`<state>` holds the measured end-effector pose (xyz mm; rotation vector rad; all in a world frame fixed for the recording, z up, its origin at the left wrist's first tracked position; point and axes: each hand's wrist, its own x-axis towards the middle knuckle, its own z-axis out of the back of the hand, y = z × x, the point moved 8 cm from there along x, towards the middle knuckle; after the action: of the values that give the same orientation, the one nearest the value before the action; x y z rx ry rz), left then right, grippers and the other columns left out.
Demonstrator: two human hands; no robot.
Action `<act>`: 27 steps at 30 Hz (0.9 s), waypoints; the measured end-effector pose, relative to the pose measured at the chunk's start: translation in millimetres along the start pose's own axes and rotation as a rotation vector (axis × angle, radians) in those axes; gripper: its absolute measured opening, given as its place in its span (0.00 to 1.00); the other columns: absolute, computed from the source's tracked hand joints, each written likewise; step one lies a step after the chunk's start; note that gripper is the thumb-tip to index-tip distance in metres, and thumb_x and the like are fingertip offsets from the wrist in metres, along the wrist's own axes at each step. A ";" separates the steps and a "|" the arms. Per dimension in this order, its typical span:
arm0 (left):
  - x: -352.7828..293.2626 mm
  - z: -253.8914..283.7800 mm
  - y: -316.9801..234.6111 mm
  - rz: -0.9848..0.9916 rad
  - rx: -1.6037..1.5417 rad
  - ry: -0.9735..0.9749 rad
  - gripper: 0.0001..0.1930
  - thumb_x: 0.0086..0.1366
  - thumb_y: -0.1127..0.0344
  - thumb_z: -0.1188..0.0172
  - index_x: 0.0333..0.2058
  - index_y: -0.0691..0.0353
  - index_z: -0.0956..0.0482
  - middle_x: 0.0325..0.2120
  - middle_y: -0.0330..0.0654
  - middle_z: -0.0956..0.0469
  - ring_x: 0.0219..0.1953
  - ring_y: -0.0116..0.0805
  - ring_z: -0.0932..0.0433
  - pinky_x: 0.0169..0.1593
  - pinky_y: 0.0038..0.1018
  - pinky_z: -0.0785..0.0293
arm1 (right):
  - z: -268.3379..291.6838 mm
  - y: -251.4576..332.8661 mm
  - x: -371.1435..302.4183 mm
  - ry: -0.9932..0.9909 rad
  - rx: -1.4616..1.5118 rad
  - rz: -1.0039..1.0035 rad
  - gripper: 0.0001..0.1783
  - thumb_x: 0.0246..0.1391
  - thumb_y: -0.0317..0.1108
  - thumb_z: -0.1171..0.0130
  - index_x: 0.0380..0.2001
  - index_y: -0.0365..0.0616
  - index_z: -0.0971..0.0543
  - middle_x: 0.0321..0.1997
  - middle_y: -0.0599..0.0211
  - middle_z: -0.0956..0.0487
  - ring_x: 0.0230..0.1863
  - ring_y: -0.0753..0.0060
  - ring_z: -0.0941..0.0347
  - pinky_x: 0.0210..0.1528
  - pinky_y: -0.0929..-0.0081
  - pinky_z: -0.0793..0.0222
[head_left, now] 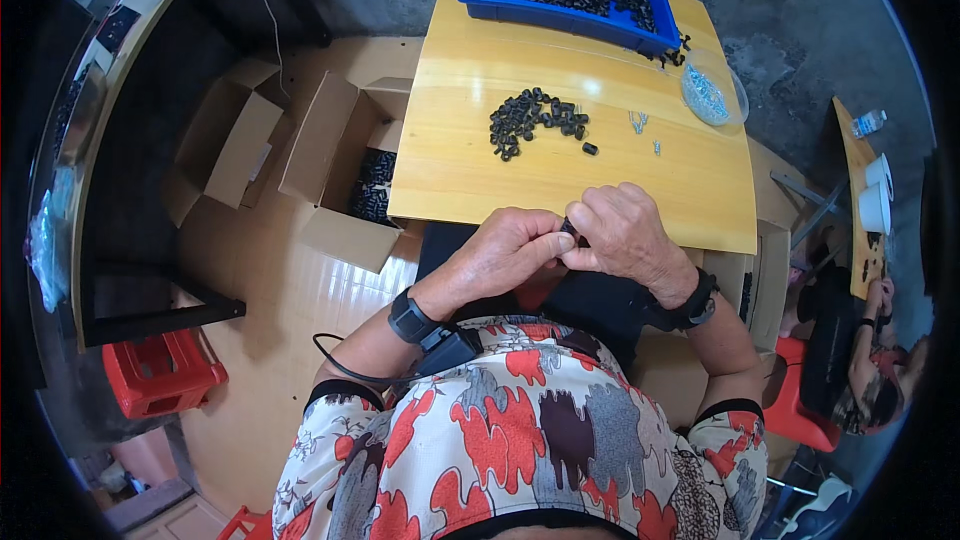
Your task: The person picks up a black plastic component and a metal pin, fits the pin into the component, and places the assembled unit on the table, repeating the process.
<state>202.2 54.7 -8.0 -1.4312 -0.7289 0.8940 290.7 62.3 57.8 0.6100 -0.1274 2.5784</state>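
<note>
My left hand point(520, 245) and my right hand point(622, 230) meet just in front of the table's near edge. Between them is a small black part point(569, 229), mostly hidden by my fingers; both hands are closed on it. Beyond my hands, a pile of small black cylindrical parts point(515, 120) lies on the yellow wooden table point(450, 180). One black cylinder point(590, 149) lies apart from the pile. To its right are several silver screws point(638, 121) and a single screw point(657, 148).
A blue tray point(570, 15) of black parts stands at the table's far edge, beside a clear bowl point(722, 110) of screws. An open cardboard box point(330, 135) with black parts is at left, near a red stool point(160, 373). Another person point(880, 370) sits at far right.
</note>
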 end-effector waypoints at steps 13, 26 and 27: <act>5.7 7.6 -9.1 -0.023 0.240 0.029 0.13 0.66 0.63 0.49 0.29 0.69 0.26 0.18 0.39 0.27 0.24 0.23 0.29 0.31 0.24 0.30 | -5.4 2.7 1.1 0.051 0.070 0.012 0.19 0.35 0.44 0.37 0.23 0.45 0.33 0.18 0.67 0.33 0.22 0.66 0.31 0.25 0.69 0.38; 4.2 7.4 9.1 0.034 0.140 0.091 0.13 0.66 0.63 0.48 0.29 0.67 0.24 0.19 0.34 0.27 0.23 0.20 0.30 0.29 0.19 0.31 | -15.4 5.0 -2.2 0.062 0.030 -0.028 0.17 0.36 0.43 0.37 0.22 0.46 0.33 0.18 0.66 0.34 0.20 0.64 0.33 0.22 0.69 0.39; 4.2 8.8 13.5 0.029 0.090 0.052 0.13 0.66 0.63 0.48 0.29 0.67 0.24 0.19 0.34 0.27 0.24 0.19 0.31 0.29 0.19 0.31 | -16.1 4.1 -2.8 0.065 0.006 -0.039 0.17 0.38 0.44 0.38 0.23 0.46 0.32 0.18 0.67 0.33 0.20 0.66 0.32 0.23 0.70 0.38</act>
<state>195.7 62.0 -21.5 -1.3834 -0.6231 0.8976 284.5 60.6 42.3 0.5251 -0.0854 2.5581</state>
